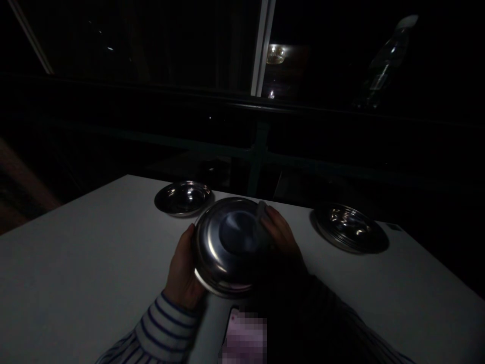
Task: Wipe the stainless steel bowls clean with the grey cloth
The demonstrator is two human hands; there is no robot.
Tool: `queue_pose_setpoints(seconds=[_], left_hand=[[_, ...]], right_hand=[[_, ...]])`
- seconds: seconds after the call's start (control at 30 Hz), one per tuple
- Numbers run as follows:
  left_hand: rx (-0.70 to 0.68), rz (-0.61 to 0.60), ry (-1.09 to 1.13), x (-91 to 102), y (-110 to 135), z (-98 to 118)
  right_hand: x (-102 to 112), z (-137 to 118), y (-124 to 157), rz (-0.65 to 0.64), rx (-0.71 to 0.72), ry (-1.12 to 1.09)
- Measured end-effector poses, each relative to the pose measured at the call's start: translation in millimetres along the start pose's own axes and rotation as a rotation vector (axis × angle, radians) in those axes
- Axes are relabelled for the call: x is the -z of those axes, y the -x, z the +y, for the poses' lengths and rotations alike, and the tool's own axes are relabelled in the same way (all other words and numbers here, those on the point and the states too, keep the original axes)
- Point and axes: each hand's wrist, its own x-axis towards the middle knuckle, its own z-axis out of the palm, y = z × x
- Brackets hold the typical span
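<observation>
A shiny steel bowl [227,237] is held tilted above the white table, its rounded underside turned up towards me. My left hand [184,278] grips its left rim, fingers hidden behind it. On the bowl's upper right side rests my right hand [282,232], with fingers bent over a small pale grey cloth-like piece [261,209] pressed to the metal. Dim light hides most of this piece and the right palm.
One steel bowl [184,198] sits at the table's back left. A stack of steel bowls [350,227] stands at the right. Below the held bowl lies a phone [244,336] with a blurred screen. A plastic bottle [390,60] stands on the dark ledge behind the white table [94,253].
</observation>
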Motion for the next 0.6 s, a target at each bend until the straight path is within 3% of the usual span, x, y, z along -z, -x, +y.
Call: queue_pose_setpoints(seconds=[0.13,0.2,0.37,0.6], left_hand=[[0.091,0.001,-0.136,-0.5,4,-5],[0.139,-0.027,-0.196,-1.1,6,-8],[0.144,-0.093,-0.345,1.4,10,-17],[0.151,-0.099,-0.326,2.4,13,-24]], right_hand=[[17,4,-13,-0.147,-0.255,-0.200],[26,3,-18,-0.216,-0.306,-0.217],[32,-9,-27,-0.272,-0.070,-0.064],[13,-44,-28,-0.329,0.191,0.239]])
